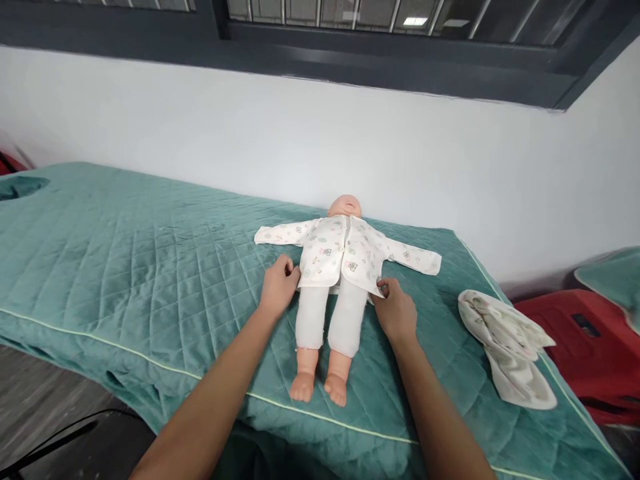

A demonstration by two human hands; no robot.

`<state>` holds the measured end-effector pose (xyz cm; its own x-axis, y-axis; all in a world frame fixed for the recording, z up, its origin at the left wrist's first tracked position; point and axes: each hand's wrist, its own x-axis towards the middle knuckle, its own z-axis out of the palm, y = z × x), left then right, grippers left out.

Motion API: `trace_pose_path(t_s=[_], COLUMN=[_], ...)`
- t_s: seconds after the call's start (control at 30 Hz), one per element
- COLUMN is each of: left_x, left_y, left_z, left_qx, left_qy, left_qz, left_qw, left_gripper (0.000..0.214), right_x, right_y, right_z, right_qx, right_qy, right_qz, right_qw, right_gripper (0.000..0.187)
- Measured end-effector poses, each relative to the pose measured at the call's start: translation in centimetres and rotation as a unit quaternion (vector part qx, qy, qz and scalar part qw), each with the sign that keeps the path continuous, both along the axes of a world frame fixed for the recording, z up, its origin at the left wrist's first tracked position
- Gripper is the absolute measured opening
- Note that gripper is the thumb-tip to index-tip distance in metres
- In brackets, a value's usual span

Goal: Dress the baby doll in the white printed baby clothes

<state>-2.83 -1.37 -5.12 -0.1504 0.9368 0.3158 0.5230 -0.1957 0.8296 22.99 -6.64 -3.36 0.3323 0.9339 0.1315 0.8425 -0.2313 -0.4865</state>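
A baby doll (pixel 345 205) lies on its back on a green quilted bed cover (pixel 165 267), its feet toward me. It wears a white printed baby jacket (pixel 327 250), sleeves spread out to both sides, the front edges meeting near the chest and parting below. White cloth covers the legs down to the ankles, and the feet are bare. At the jacket's lower left corner, my left hand (pixel 280 283) has its fingers curled closed on the hem. My right hand (pixel 397 310) pinches the hem at the lower right corner.
A crumpled white printed cloth (pixel 510 347) lies to the right near the cover's edge. Beyond that edge is a red case-like object (pixel 570 333). A white wall (pixel 300 140) rises behind the bed, below a dark window frame (pixel 350 57).
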Motion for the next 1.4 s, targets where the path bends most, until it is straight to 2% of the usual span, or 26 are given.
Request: trace_pose_path(t_s=[0.1,0.17,0.33,0.5,0.77,0.97,1.1,1.23,1.3,1.4], left_x=[-0.3,-0.5,-0.7,-0.7,-0.6,-0.8,-1.2,-1.4,-1.4,-1.2], left_y=[-1.4,-2.2,-3.4,-3.5,-2.9,-3.1,-3.8,-4.1,-4.0,-3.9], left_z=[-0.3,-0.5,-0.7,-0.2,-0.3,-0.5,-0.4,-0.6,-0.7,-0.7], left_qx=[0.005,0.004,0.006,-0.001,0.028,0.078,0.088,0.093,0.093,0.086], left_qy=[0.173,0.225,0.251,0.283,0.299,0.258,0.244,0.274,0.284,0.258], left_qz=[0.045,0.036,-0.01,-0.069,-0.079,-0.056,-0.06,-0.044,-0.025,-0.018], left_qw=[0.984,0.974,0.968,0.957,0.95,0.961,0.964,0.956,0.954,0.962], left_gripper=[0.008,0.003,0.012,0.007,0.012,0.026,0.029,0.029,0.029,0.021], right_x=[0.1,0.2,0.4,0.2,-0.1,0.5,0.8,1.0,1.1,0.7], right_y=[0.1,0.1,0.4,0.3,0.2,-0.4,-1.0,-2.0,-2.2,-1.9], right_z=[0.0,-0.1,-0.3,-0.3,0.0,-0.2,-0.5,-1.1,-1.4,-1.4], right_qx=[-0.003,0.002,0.0,-0.01,-0.017,0.052,0.078,0.115,0.164,0.266], right_qy=[-0.002,-0.004,-0.004,-0.003,0.006,0.113,0.122,0.128,0.122,0.092], right_qz=[-0.001,-0.001,-0.004,-0.001,0.012,0.036,0.026,-0.004,0.0,0.058], right_qw=[1.0,1.0,1.0,1.0,1.0,0.992,0.989,0.985,0.979,0.958], right_gripper=[0.02,0.021,0.024,0.025,0.032,0.029,0.026,0.027,0.031,0.042])
